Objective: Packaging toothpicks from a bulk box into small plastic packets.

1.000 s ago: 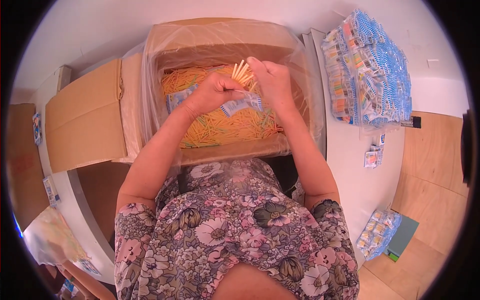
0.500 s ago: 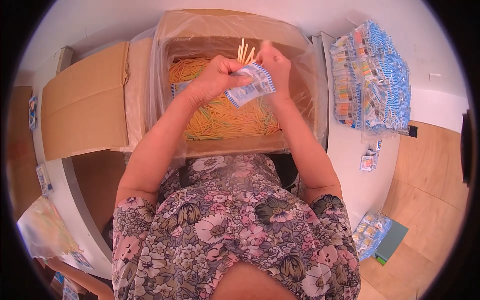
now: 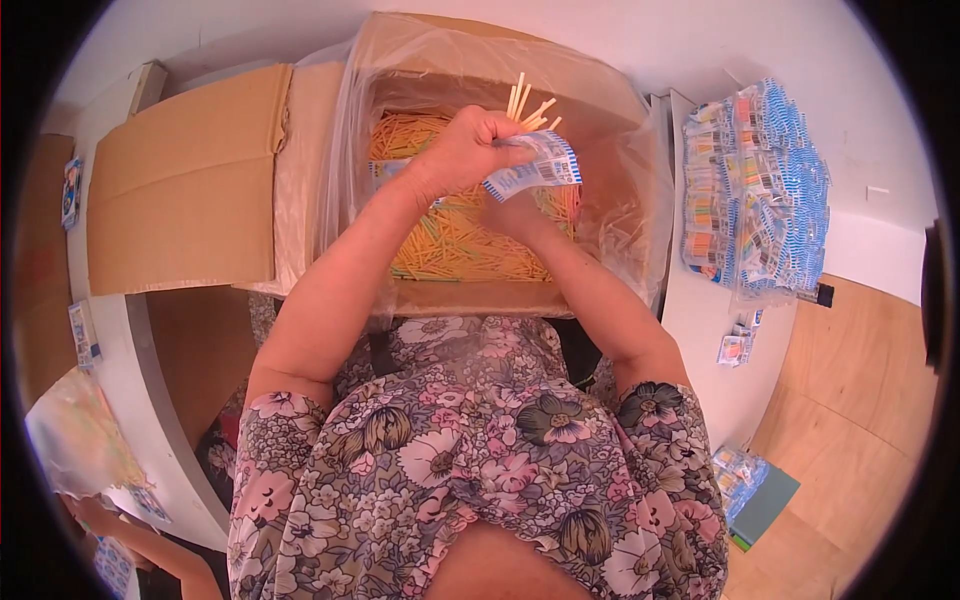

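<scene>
Several pale sticks [image 3: 530, 110] stick up beyond the left hand [image 3: 465, 155], whose thumb and fingers are closed on a blue-and-white packet [image 3: 545, 165] above the cardboard box [image 3: 470, 297]; the sticks' lower ends are hidden. Nearer, the blurred right hand [image 3: 515, 216] is partly behind the packet, over loose coloured sticks [image 3: 450, 250]; whether its covered fingers are open or gripping cannot be told. Near left, another person's arm [image 3: 170, 555] is cut off by the dark rim.
</scene>
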Demonstrator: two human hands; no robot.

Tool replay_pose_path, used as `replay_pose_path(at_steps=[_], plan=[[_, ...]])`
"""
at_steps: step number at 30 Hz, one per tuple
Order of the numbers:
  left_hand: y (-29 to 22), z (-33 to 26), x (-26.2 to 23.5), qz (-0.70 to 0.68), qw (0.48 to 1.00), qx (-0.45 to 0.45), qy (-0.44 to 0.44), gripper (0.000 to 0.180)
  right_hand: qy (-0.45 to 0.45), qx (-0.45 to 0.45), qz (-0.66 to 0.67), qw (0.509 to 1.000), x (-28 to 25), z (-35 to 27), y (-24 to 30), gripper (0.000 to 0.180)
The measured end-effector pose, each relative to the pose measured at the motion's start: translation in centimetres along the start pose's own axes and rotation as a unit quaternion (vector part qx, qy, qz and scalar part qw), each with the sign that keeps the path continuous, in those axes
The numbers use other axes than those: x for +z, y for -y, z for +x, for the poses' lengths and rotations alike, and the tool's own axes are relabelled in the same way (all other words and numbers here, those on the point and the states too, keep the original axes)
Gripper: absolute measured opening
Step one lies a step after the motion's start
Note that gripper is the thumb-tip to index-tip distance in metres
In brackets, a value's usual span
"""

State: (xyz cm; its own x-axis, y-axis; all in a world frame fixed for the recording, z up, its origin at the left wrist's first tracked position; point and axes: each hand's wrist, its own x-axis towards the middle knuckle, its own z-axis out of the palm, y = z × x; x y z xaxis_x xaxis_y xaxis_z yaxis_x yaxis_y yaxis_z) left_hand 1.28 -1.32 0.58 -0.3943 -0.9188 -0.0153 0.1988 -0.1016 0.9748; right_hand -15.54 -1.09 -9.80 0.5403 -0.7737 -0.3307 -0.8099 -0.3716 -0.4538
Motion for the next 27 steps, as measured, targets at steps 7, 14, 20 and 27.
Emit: replay_pose_path(at_steps=[7,14,20,27], plan=[[0.7,0.2,-0.8,0.046,0.999,-0.012,0.023,0.013,0.186,0.236,0.163,0.940,-6.0,-2.1,-1.8,0.022],[2.3,0.0,0.3,0.037,0.997,-0.048,0.057,0.011,-0.077,0.128,0.435,0.888,-11.5,-7.3,1.0,0.015],[2.0,-0.3,1.1,0.008,0.996,-0.038,0.083,0.015,-0.247,0.030,0.480,0.841,-9.1,-6.5,3.2,0.012],[1.9,-1.1,2.1,-0.028,0.993,-0.043,0.102,0.014,-0.208,0.088,0.633,0.740,-8.8,-7.8,3.5,0.003]])
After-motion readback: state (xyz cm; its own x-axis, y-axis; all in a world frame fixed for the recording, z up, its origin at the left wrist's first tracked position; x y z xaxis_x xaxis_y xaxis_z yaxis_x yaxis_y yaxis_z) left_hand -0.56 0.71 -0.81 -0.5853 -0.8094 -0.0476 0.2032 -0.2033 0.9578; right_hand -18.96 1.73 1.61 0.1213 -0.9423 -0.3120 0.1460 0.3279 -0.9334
